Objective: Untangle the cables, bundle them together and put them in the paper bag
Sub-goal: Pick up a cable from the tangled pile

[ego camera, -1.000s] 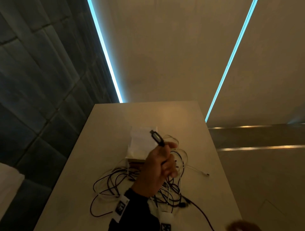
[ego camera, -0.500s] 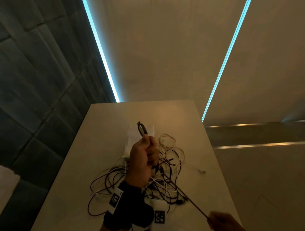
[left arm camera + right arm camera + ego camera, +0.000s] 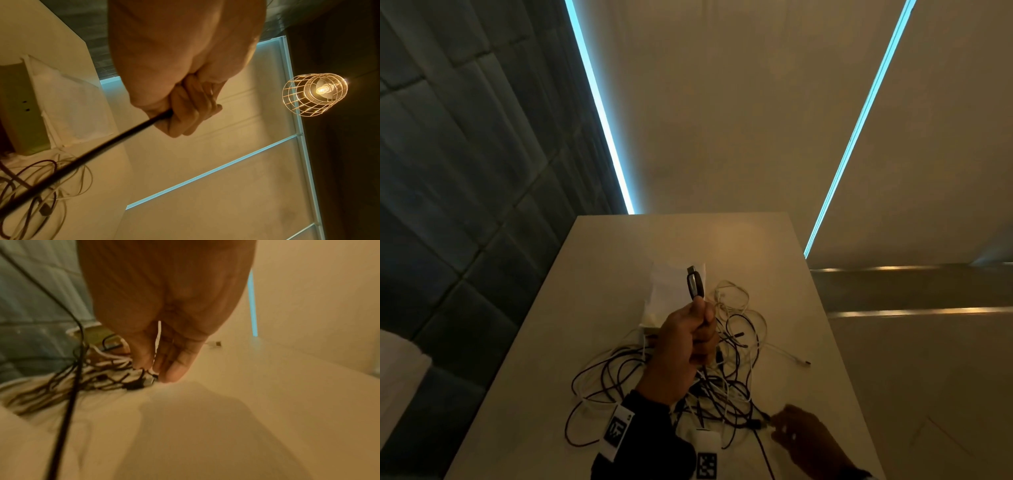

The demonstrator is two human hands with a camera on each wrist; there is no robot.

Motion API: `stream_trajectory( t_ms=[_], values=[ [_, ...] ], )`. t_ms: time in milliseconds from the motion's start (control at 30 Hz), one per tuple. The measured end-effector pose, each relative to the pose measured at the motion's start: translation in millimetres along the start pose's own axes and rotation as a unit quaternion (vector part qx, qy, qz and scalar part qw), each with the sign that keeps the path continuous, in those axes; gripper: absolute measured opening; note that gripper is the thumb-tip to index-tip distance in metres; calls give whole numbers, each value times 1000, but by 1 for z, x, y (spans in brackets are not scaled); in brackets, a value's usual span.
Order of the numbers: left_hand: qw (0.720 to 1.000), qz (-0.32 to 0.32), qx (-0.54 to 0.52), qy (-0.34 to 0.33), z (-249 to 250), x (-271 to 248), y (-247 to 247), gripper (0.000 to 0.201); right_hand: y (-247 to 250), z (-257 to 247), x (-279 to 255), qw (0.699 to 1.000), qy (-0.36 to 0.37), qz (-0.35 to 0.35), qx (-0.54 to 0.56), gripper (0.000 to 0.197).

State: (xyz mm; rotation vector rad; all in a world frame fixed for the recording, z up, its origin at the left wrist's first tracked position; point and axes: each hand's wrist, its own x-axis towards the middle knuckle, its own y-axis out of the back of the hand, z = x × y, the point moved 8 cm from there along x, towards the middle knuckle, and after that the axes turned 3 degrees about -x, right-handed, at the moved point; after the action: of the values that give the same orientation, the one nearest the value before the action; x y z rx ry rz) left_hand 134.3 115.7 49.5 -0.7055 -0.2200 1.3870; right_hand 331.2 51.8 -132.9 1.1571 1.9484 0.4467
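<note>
A tangle of black and white cables [image 3: 736,342] lies on the pale table [image 3: 619,260]. Behind it a white paper bag [image 3: 671,291] lies on its side; the left wrist view shows the bag [image 3: 68,105] too. My left hand [image 3: 698,339] is raised over the pile and grips a black cable in a fist, its USB plug [image 3: 695,282] sticking up. From that fist [image 3: 185,120] the black cable [image 3: 102,149] runs taut down to the pile. My right hand [image 3: 777,425] reaches to the pile's near right edge. Its straight fingertips [image 3: 172,373] touch a dark plug [image 3: 148,381].
A white cable end [image 3: 804,362] trails right toward the table's right edge. A padded dark wall [image 3: 465,205] runs along the left. A caged lamp [image 3: 314,94] hangs overhead. Bare table lies beyond the bag.
My right hand let go of the taut black cable and moved up to the plug at the pile's edge. The left hand kept its grip and shifted slightly.
</note>
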Motion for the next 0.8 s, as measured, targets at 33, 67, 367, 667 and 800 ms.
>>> stream_trajectory(
  t_ms=[33,67,367,667,800],
  values=[
    [1000,0,-1,-1,1,-1,0,31,-5,0,5,997,24,-18,-67,19],
    [1000,1,-1,-3,2,-2,1,31,-12,-11,3,996,25,-52,-73,27],
    [998,51,40,-27,9,-10,24,32,-24,-10,29,987,32,-32,-151,34],
    [984,84,149,-49,14,-8,34,31,79,-107,29,973,159,110,127,16],
    [962,118,235,-75,12,0,37,26,102,-175,21,896,205,80,387,16]
  ],
)
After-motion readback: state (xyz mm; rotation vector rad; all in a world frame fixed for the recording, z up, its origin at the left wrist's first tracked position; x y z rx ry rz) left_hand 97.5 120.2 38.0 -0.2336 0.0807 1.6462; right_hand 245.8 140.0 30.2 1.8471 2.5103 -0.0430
